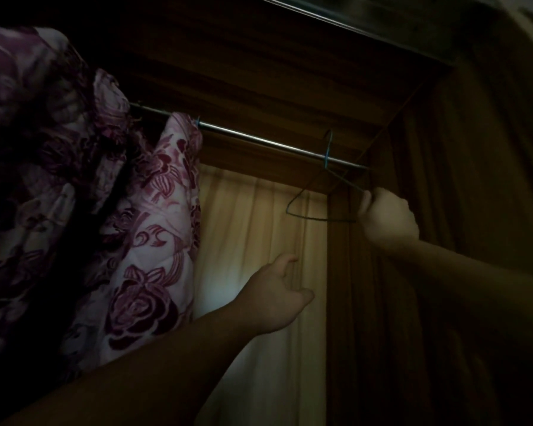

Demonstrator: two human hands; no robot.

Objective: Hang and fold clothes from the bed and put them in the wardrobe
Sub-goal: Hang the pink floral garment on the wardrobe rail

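I look up into a dim wooden wardrobe. A metal rail [259, 142] crosses it from left to right. An empty blue wire hanger [308, 216] hooks over the rail near its right end. My right hand [388, 216] is closed on the hanger's right corner. My left hand [277, 299] reaches up below the hanger with fingers apart, holding nothing. Purple-and-white floral clothes [154, 241] hang from the left part of the rail.
A darker floral garment [37, 149] fills the far left. A pale cream cloth [259, 241] hangs behind the rail at centre. The wardrobe's brown side wall [443, 272] stands at the right, and its top edge [351, 23] runs overhead.
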